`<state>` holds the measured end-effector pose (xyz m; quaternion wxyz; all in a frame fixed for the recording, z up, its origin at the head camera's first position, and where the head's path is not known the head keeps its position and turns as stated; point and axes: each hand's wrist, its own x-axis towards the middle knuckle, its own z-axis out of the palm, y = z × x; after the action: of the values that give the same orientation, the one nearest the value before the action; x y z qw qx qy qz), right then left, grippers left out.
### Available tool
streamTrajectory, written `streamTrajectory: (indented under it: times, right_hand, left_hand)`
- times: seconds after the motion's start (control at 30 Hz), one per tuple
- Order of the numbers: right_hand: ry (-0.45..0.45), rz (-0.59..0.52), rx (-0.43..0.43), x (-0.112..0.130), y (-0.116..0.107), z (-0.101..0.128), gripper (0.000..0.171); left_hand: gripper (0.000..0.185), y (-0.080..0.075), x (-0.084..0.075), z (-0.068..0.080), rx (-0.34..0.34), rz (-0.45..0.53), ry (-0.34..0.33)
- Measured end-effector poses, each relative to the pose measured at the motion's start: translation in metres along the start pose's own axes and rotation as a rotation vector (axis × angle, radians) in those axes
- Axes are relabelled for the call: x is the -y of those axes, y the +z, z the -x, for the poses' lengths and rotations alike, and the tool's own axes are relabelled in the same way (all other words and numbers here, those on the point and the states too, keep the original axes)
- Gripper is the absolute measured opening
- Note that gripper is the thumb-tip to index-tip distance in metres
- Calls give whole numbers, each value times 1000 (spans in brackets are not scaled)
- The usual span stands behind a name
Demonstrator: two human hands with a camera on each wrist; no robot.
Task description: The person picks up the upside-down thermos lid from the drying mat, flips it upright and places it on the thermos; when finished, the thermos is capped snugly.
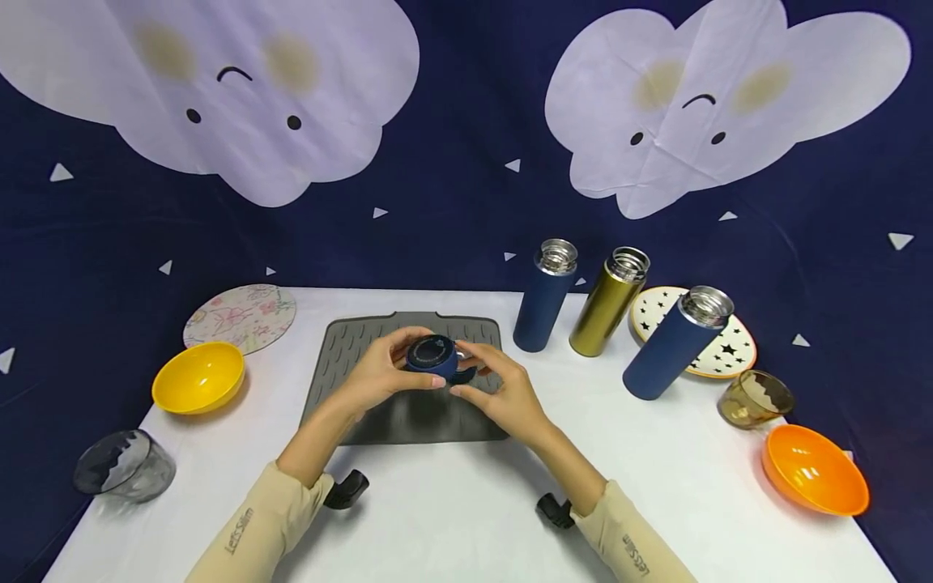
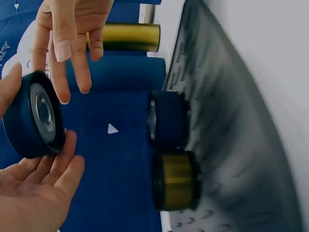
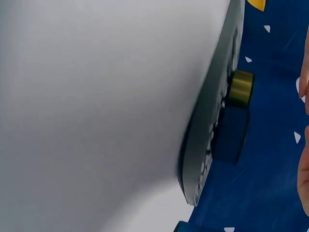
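We hold a dark blue bottle lid between our two hands, lifted above the middle of the grey drying mat. Our left hand curls its thumb and fingers around the lid and grips it. Our right hand is at the right side of the lid with nearly straight, relaxed fingers; its fingertips are touching or almost touching the lid, and we cannot tell which. In the left wrist view the lid shows its metal inner ring.

On the mat, that same wrist view shows two more lids standing side by side, another dark blue lid and a gold lid. The mat lies in the middle of the white table, near its far edge.

To the right of the mat three open flasks stand without lids: a dark blue flask, a gold flask and a second dark blue flask. A star-patterned plate lies behind the last one. Near the right edge are an amber glass and an orange bowl. Near the left edge we see a yellow bowl, a floral plate and, at the near left corner, a grey glass.
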<state>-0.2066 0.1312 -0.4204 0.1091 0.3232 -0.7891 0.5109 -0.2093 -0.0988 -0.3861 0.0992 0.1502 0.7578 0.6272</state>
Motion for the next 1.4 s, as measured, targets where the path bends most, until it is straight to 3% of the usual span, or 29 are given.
streamTrajectory:
  times: [0.2,0.37,0.47,0.7,1.03,1.4]
  right_hand:
    - [110,-51,-141,-4,-14,-10,58]
    - [151,-83,-289,-6,-25,-23,51]
    - [165,-59,-390,-6,-32,-29,45]
    - [156,82,-585,-12,-48,-43,36]
    - [157,132,-687,-17,-60,-43,34]
    - [213,191,-782,-26,-70,-43,42]
  left_hand:
    - [70,7,-21,-21,-54,0,83]
    - [69,15,-33,-41,-72,-13,82]
    - [68,22,-40,-53,-77,-22,78]
    - [67,36,-57,-81,-84,-47,156]
    - [68,50,-68,-105,-121,-148,187]
    - [70,61,-76,-128,-178,-156,178]
